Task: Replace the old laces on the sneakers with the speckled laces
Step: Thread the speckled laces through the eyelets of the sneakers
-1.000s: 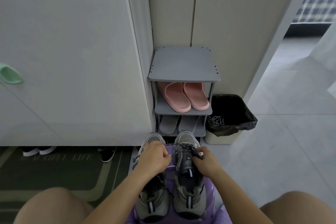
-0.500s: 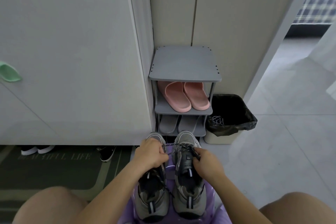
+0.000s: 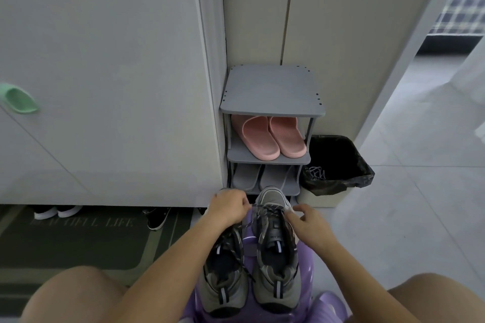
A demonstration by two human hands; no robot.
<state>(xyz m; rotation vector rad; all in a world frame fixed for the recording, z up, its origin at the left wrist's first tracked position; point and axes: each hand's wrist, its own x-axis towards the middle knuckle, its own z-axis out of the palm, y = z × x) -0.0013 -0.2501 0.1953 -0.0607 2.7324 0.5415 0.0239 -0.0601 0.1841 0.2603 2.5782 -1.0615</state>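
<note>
Two grey sneakers stand side by side on a purple stool (image 3: 306, 273) between the knees, toes pointing away: left sneaker (image 3: 225, 286), right sneaker (image 3: 275, 267).
- The speckled lace (image 3: 267, 209) crosses the toe-end eyelets of the right sneaker.
- Left hand (image 3: 228, 208): clenched, fingers curled round the lace end running off to the left.
- Right hand (image 3: 308, 225): at the shoe's right edge, fingers loosely bent. I cannot tell whether it pinches the other end or only touches the upper.
- A pale tangle, probably the old laces (image 3: 316, 173), lies in the black-lined bin (image 3: 363, 174) beside the shoe rack (image 3: 273, 92).

Risks, as judged:
- If the left hand pulls with nothing anchoring the right end, the lace could slide through and leave the ends uneven, or come out of an eyelet.
- A sideways tug could drag or tip the right sneaker, because the stool top looks narrow and glossy.
- The left sneaker's lace hangs slack over its opening, so it may snag a wrist or tangle with the working end.
- Crossing order is hard to see under the hands, so an eyelet could be skipped.
</note>
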